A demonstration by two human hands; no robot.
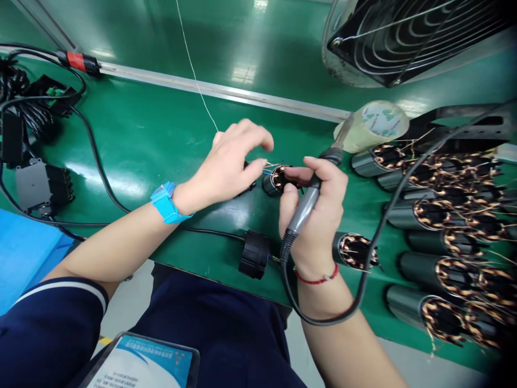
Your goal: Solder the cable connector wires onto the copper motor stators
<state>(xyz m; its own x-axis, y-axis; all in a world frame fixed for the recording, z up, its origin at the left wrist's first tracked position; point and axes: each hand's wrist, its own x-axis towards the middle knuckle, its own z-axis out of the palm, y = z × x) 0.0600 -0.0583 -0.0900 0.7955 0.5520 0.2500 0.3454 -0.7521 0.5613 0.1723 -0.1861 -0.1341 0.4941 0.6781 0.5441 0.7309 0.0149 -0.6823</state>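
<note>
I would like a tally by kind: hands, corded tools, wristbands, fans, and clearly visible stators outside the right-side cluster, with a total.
Left hand and right hand: 2
Corded tool: 1
Blue wristband and red wristband: 2
Fan: 1
Separate stators: 2
Total: 8

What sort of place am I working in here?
Probably an electric-motor assembly workstation: the right hand holds a corded tool resembling a soldering iron, copper-wound cores are grouped on the green bench, and a caged fan is at upper right.
</note>
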